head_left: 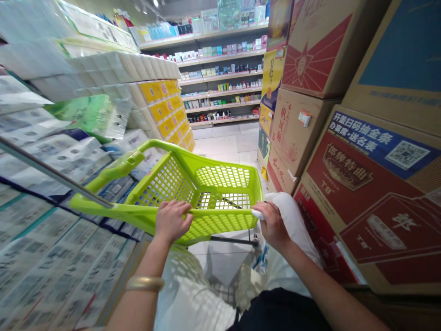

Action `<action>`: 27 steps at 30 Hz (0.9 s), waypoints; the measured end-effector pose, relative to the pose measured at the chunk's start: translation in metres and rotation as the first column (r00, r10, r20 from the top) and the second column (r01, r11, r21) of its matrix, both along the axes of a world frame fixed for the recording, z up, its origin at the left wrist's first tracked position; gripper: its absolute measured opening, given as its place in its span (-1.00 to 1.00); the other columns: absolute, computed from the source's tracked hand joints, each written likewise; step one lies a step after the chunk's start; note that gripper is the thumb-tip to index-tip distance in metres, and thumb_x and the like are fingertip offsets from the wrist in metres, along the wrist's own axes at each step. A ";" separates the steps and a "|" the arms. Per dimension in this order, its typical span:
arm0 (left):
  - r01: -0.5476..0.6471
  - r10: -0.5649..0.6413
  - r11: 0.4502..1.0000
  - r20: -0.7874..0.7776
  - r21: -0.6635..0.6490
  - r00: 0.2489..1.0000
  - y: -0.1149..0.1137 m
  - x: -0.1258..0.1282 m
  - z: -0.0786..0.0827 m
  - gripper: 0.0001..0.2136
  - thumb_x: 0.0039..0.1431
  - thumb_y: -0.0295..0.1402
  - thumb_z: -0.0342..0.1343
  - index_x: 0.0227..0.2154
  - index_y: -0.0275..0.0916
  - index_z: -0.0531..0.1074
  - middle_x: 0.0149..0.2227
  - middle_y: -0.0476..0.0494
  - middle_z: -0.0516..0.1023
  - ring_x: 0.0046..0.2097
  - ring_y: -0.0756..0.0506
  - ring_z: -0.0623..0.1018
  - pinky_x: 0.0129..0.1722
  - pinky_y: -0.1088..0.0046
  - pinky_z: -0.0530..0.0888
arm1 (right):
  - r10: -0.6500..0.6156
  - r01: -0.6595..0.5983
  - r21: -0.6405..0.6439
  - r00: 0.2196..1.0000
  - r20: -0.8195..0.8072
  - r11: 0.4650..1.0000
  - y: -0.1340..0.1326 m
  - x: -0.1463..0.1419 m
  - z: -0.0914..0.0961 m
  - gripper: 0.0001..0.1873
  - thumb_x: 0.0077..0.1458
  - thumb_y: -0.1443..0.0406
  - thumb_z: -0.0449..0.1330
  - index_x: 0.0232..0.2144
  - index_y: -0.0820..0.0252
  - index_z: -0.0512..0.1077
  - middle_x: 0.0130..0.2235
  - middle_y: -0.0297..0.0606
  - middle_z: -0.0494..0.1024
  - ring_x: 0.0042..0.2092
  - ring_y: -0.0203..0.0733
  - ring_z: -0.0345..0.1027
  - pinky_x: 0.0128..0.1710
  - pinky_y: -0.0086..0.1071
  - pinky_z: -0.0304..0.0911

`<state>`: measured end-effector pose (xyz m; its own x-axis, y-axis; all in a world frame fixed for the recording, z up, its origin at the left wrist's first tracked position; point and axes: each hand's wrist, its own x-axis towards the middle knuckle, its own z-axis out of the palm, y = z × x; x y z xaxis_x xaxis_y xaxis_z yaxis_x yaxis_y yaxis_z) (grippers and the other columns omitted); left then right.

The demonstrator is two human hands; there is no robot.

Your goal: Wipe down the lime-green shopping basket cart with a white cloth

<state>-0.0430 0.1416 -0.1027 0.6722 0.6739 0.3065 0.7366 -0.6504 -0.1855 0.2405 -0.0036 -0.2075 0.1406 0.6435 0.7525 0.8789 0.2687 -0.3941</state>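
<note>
A lime-green plastic shopping basket on a wheeled frame stands in the aisle in front of me; nothing shows inside it. My left hand is closed over the near rim of the basket, fingers curled inside. My right hand is at the basket's near right corner, closed on a white bundle of cloth or bag that drapes over my wrist. A gold bangle sits on my left forearm.
Wrapped packs of tissue and toilet paper are stacked high on the left. Cardboard cartons with red printing pile up on the right. The tiled aisle floor runs ahead to shelves of small goods.
</note>
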 end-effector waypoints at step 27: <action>-0.021 0.057 0.983 0.193 -0.182 0.979 -0.067 0.061 -0.039 -0.73 0.24 -0.33 -0.06 -0.32 -0.15 0.58 -0.33 -0.09 0.67 -0.25 -0.19 0.56 -0.14 0.18 0.29 | 0.128 -0.143 -0.110 0.983 -0.128 0.984 0.008 -0.040 0.006 -0.56 0.07 0.47 0.02 0.00 0.13 0.39 0.05 -0.19 0.54 0.23 -0.07 0.26 0.26 -0.09 -0.06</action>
